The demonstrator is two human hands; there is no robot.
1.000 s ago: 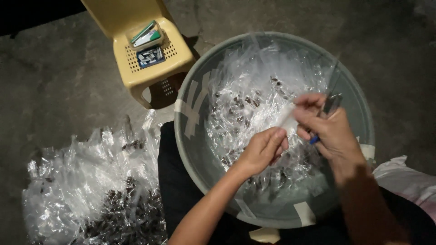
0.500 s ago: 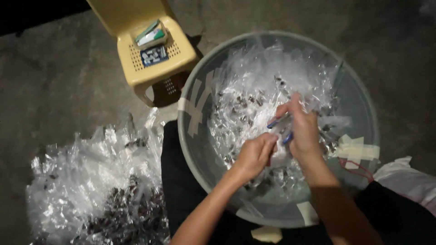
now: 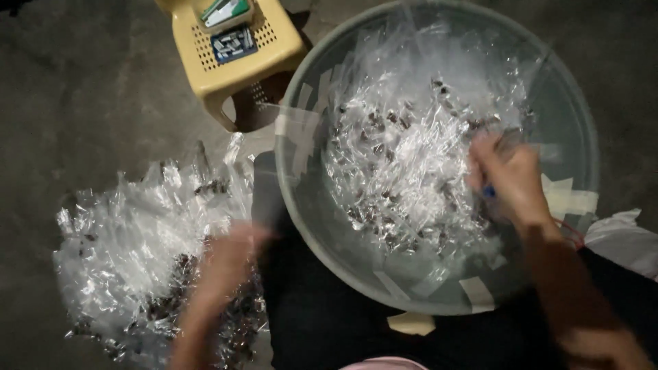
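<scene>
A large grey basin [image 3: 582, 137] patched with strips of tape rests on my lap, filled with small clear plastic packets [image 3: 404, 157] holding dark bits. My right hand [image 3: 510, 178] is inside the basin at its right side, closed around a blue-handled tool whose shape I cannot make out. My left hand [image 3: 229, 264] is blurred, out over the floor to the left of the basin, just above a heap of clear plastic packets [image 3: 130, 253]. Whether the left hand holds a packet is lost in the blur.
A yellow plastic stool [image 3: 233, 62] stands on the concrete floor beyond the basin, carrying a small green-and-white box [image 3: 226, 10] and a dark flat item [image 3: 234, 42]. White cloth or plastic [image 3: 627, 240] lies at the right edge.
My left hand has left the basin and swung down-left over the floor heap. My right hand has shifted toward the basin's right side, still gripping the blue tool.
</scene>
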